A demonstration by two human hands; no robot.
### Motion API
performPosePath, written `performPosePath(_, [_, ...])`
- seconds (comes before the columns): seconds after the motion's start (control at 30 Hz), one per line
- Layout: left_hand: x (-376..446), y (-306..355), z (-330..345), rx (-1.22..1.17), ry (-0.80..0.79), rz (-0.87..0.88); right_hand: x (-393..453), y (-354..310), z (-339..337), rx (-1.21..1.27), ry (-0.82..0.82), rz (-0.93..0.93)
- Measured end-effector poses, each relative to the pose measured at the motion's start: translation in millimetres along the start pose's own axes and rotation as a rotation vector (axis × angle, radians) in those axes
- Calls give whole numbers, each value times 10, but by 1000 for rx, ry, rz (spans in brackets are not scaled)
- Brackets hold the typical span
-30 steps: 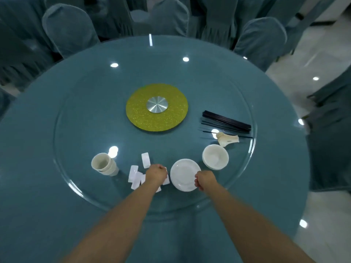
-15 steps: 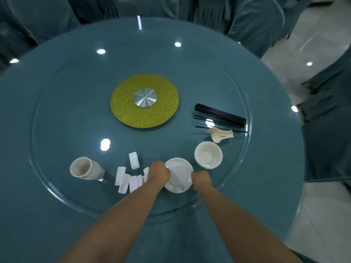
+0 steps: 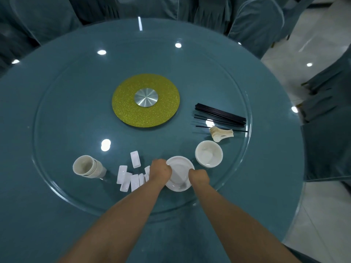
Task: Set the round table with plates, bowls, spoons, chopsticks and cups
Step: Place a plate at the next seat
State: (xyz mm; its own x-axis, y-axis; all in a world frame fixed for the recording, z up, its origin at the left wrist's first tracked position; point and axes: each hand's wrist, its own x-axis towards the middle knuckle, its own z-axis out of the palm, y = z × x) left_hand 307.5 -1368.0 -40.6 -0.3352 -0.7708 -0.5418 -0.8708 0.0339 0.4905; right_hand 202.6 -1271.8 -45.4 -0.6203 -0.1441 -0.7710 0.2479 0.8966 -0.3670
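Note:
A stack of white plates (image 3: 179,172) sits on the glass turntable (image 3: 76,114) near its front edge. My left hand (image 3: 160,170) grips the stack's left rim and my right hand (image 3: 198,177) grips its right rim. White bowls (image 3: 209,153) are stacked just right of the plates. Cream spoons (image 3: 221,132) lie beyond the bowls, with black chopsticks (image 3: 220,115) behind them. Nested cups (image 3: 88,167) lie on their side at the left.
Several white rectangular rests (image 3: 129,177) lie scattered left of my left hand. A yellow disc with a metal hub (image 3: 145,100) marks the table's centre. Covered chairs (image 3: 256,25) ring the teal table, and tiled floor (image 3: 313,44) shows at the right.
My left hand moved right from the white rests onto the plates' left rim. My right hand closed in on the right rim. The camera shifted forward over the table.

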Motion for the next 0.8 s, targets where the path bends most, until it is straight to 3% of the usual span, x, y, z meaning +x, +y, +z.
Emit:
performPosePath(0.37, [-374,-82,-188,-139,56,-41,-313,275,-270,-7,28,-155])
performPosePath(0.57, [-767,-83,39,-205,-13,-6,-523,829,-524,282,59,-179])
performPosePath(0.8, [-1261,93,652,-311,-159,12,-569,1766,-857,485,108,-49])
